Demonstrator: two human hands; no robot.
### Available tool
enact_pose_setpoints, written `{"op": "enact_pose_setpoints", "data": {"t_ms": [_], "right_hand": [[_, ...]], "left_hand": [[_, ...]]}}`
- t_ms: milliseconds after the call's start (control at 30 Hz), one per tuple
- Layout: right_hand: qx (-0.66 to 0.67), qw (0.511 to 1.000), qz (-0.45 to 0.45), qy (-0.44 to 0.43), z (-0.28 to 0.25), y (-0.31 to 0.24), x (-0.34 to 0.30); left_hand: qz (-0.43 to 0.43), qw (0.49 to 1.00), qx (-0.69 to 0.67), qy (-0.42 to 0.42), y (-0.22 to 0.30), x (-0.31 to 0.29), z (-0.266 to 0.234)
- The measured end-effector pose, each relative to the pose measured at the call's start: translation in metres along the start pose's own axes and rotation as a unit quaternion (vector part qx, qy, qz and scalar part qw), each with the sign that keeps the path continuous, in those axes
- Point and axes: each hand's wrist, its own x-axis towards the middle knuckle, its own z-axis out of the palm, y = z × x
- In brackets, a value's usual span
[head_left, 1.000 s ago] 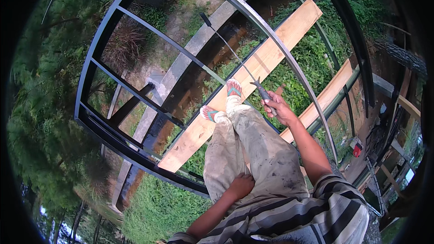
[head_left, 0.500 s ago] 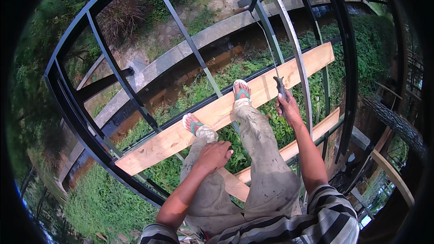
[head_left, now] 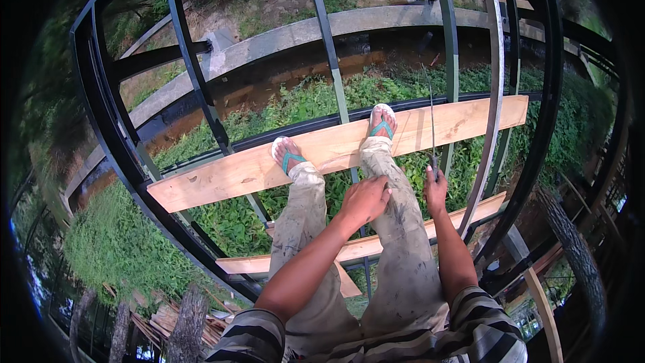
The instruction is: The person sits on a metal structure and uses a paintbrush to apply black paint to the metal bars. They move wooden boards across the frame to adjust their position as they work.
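Observation:
In my right hand (head_left: 435, 192) is the dark handle of what looks like a hand saw (head_left: 434, 163). Its long thin blade shows edge-on and points away from me, over a pale wooden plank (head_left: 228, 176). My left hand (head_left: 366, 199) is closed above my right shin, and a small dark thing shows at its fingers, too little to name. Both my feet, in sandals with green straps (head_left: 383, 126), stand on the plank. It lies across dark metal beams (head_left: 336, 87), running from lower left to upper right.
A second, narrower plank (head_left: 248, 265) lies nearer me, below my knees. Gaps between the metal beams open onto green plants (head_left: 295, 107) below. A pale upright metal bar (head_left: 496, 60) rises right of the saw. Farther off runs a curved concrete edge (head_left: 289, 37).
My left hand has moved right and forward, from my left knee to my right shin. My right hand and the saw have come slightly nearer, the blade now more upright. The view has turned.

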Motion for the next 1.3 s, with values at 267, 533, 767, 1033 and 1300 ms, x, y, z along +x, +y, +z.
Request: {"op": "enact_pose_setpoints", "data": {"t_ms": [267,533,767,1033,1300], "right_hand": [[0.005,1.0,-0.003,-0.005,-0.023,-0.041,-0.036],[-0.04,0.999,-0.022,0.025,-0.052,-0.056,-0.073],[-0.036,0.999,0.001,0.009,-0.041,-0.079,-0.116],[-0.061,0.997,-0.036,-0.014,0.004,-0.094,-0.094],[-0.08,0.984,-0.156,-0.034,0.045,-0.082,0.053]], "left_hand": [[-0.079,0.994,-0.059,0.054,-0.04,-0.022,-0.006],[-0.014,0.993,-0.014,0.114,-0.059,-0.033,-0.06],[-0.105,0.991,0.012,0.085,-0.12,-0.081,-0.108],[-0.214,0.936,-0.082,0.267,-0.247,-0.062,-0.178],[-0.308,0.885,-0.001,0.348,-0.37,0.003,-0.285]]}}
